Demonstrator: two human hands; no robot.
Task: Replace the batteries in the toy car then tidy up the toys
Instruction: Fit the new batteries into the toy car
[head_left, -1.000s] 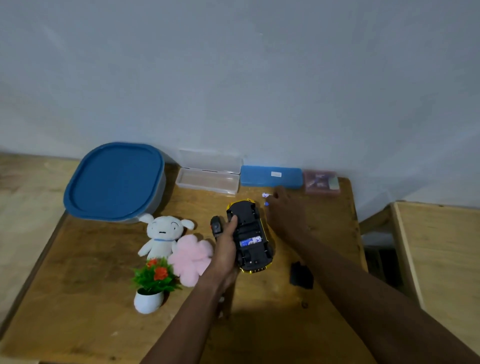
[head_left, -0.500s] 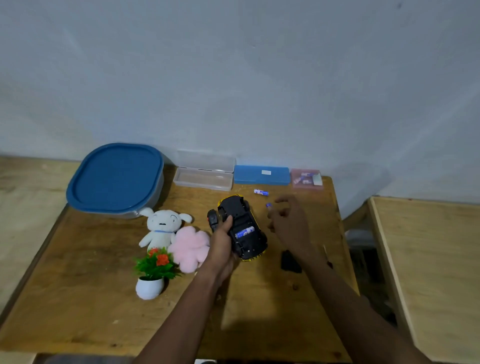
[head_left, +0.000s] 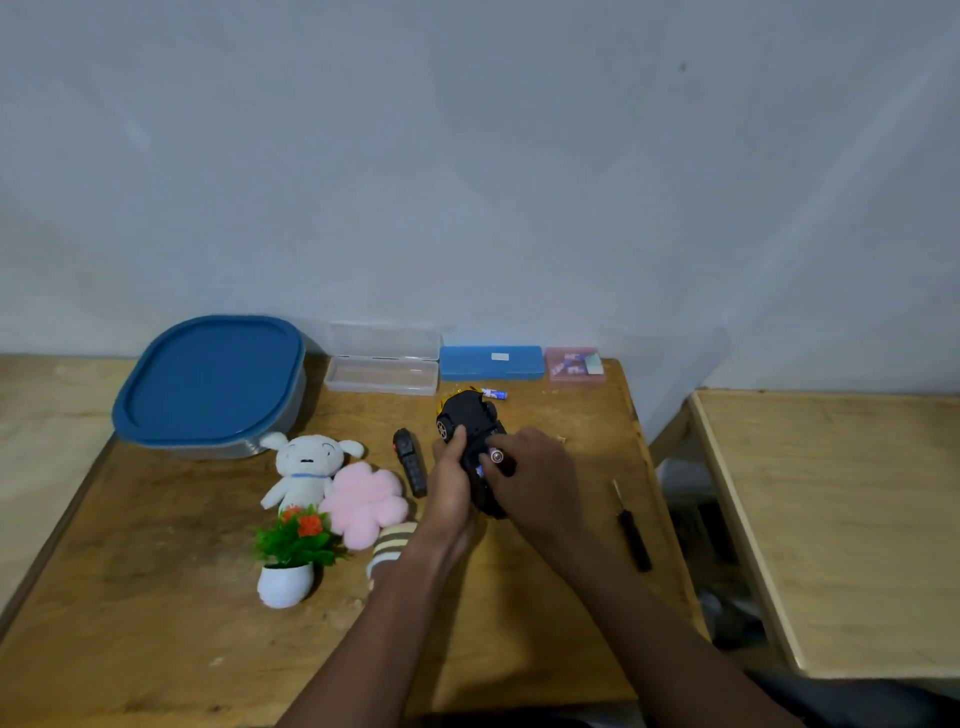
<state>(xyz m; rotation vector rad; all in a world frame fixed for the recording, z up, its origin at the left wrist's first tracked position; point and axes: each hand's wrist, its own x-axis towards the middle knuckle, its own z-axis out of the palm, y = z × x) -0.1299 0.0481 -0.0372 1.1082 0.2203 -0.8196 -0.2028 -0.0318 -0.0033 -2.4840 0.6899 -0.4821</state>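
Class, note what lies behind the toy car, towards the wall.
A loose battery lies behind the toy car; beyond it a blue case sits against the wall. The left hand, gripping the car, and the right hand, pinching a second battery, hide its near half.

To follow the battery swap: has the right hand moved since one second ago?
Yes. The right hand drew back from the blue case toward the person, over the toy car, pinching a battery.

One toy car (head_left: 465, 415), two loose batteries (head_left: 493, 393) (head_left: 497, 456), three soft toys (head_left: 306, 462) (head_left: 363, 499) (head_left: 392, 540), three cases (head_left: 382, 374) (head_left: 491, 362) (head_left: 574, 364), one tub (head_left: 208, 379), one plant (head_left: 293, 540), one remote (head_left: 410, 462), one screwdriver (head_left: 631, 535)
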